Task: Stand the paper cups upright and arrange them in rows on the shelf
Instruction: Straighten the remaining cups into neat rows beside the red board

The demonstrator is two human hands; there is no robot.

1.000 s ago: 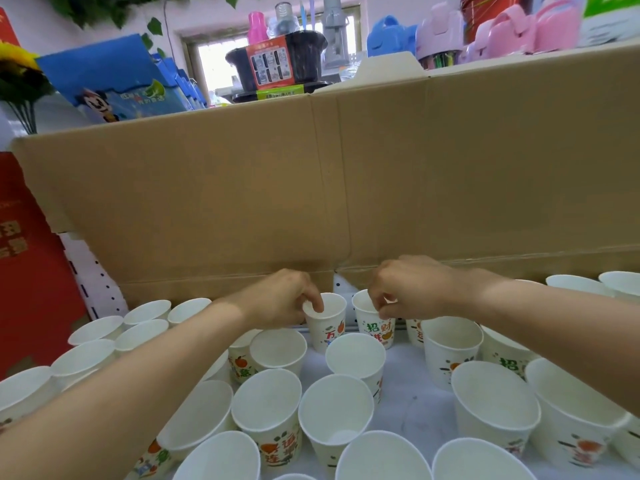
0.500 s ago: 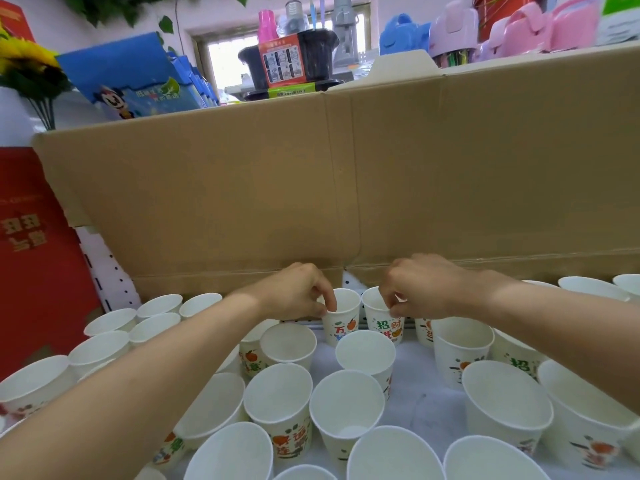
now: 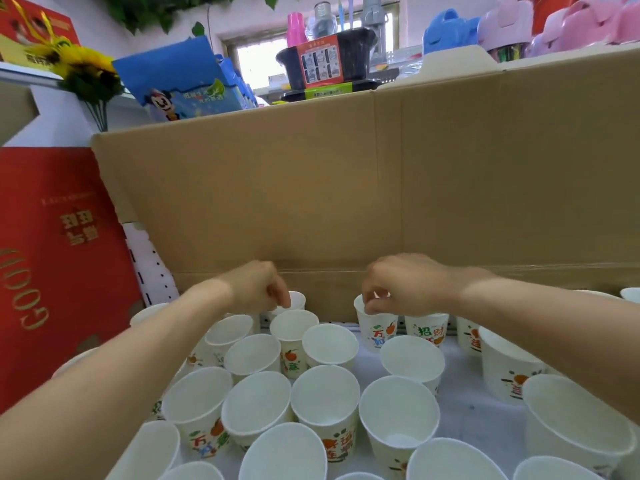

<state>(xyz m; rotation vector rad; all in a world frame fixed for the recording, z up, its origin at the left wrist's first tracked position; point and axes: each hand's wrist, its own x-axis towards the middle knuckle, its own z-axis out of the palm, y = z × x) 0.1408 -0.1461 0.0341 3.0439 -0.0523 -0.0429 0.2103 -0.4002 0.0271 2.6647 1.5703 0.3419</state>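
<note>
Several white paper cups with orange and green print stand upright on the white shelf point(image 3: 464, 403). My left hand point(image 3: 258, 289) reaches to the back row and pinches the rim of a small cup point(image 3: 297, 301) that stands against the cardboard. My right hand point(image 3: 405, 285) pinches the rim of another back-row cup point(image 3: 375, 329), which stands next to a printed cup point(image 3: 427, 329). A bare gap of shelf lies between the two pinched cups. Both forearms cross over the cups nearer to me.
A tall brown cardboard wall point(image 3: 346, 188) closes off the back of the shelf. A red gift box point(image 3: 59, 258) stands at the left. A sunflower point(image 3: 86, 71), blue packs point(image 3: 183, 84) and a black tub point(image 3: 325, 60) sit above and behind the cardboard.
My left hand has moved its cup leftward along the back row, widening the gap between the two cups. The view has shifted left. My right hand stays on its cup's rim.
</note>
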